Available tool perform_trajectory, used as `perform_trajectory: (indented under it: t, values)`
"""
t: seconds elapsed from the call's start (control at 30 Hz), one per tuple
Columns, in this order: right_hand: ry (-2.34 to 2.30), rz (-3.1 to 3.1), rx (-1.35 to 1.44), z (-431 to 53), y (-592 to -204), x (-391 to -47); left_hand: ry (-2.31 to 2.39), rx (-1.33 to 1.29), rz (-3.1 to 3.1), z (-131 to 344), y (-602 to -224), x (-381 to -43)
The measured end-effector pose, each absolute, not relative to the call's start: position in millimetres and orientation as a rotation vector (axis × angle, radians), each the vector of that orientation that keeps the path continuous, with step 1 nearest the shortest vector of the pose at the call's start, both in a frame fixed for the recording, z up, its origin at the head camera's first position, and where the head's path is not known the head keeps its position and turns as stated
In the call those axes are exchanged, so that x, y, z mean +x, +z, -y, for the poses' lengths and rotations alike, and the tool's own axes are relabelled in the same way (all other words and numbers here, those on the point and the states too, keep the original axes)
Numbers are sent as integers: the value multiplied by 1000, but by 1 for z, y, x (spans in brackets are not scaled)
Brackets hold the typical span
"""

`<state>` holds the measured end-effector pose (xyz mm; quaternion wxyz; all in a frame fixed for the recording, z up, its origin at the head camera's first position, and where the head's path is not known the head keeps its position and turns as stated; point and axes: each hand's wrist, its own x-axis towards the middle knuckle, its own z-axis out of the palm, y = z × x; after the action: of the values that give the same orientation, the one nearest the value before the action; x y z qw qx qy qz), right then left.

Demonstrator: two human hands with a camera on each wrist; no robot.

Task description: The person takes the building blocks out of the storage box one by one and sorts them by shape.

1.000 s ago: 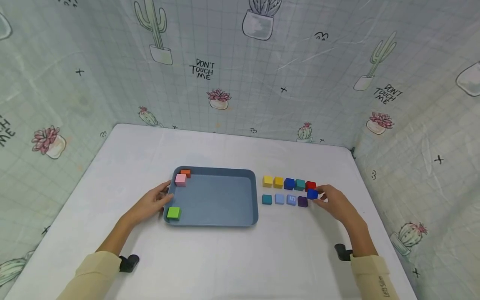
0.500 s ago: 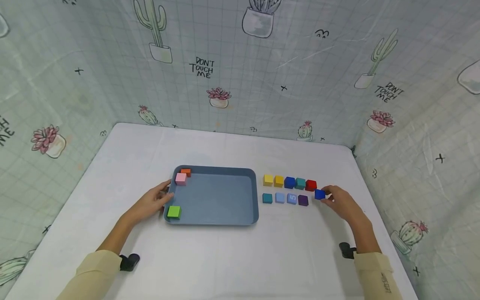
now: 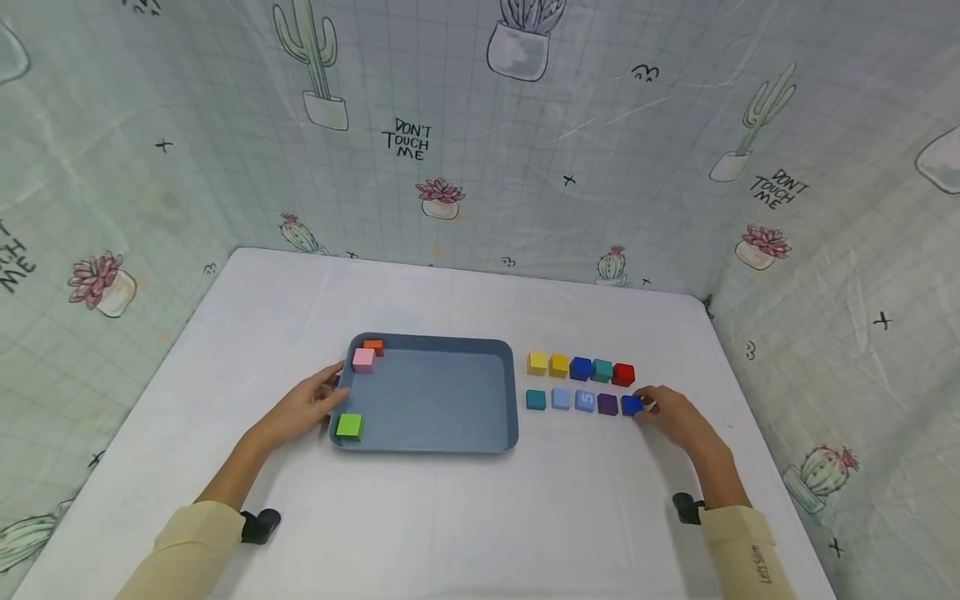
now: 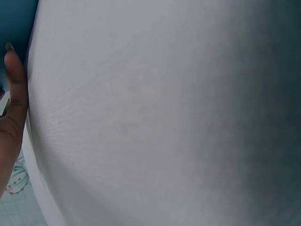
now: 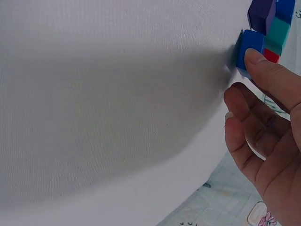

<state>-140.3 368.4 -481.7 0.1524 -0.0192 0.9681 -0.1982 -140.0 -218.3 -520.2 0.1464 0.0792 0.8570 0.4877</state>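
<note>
My right hand (image 3: 675, 417) pinches a blue cube (image 3: 632, 406) between thumb and fingers at the right end of the front row. In the right wrist view the thumb lies on this blue cube (image 5: 251, 42), beside a purple cube (image 5: 262, 14). My left hand (image 3: 303, 404) grips the left rim of a blue-grey tray (image 3: 435, 400), thumb over the edge and fingers on the outer side. The left wrist view catches only part of the left hand (image 4: 15, 103) against the tray (image 4: 16, 21). Inside the tray sit a pink cube (image 3: 363, 360), an orange block (image 3: 374, 347) and a green cube (image 3: 349, 427).
Right of the tray runs a back row with yellow cubes (image 3: 537, 363), a blue, a teal and a red cube (image 3: 623, 374). The front row holds teal (image 3: 536, 400), light blue (image 3: 561, 399) and purple cubes. Patterned cloth (image 3: 480, 125) walls the white table (image 3: 450, 525).
The blue cube in my right hand has moved right, then nearer to me, ending beside the purple cube in the front row. My left hand has stayed at the tray.
</note>
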Motion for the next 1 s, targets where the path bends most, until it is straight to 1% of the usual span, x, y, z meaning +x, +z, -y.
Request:
perform_trajectory:
  t: [0.33, 0.57, 1.0]
  values:
    - [-566, -2787, -59, -368, -489, -142, 1389, 226, -2485, 218, -519, -135]
    - [-580, -2792, -78, -365, -489, -143, 1397, 237, -2493, 217, -517, -137]
    - [-595, -2808, -54, -372, -491, -124, 1372, 226, -2489, 214, -525, -135]
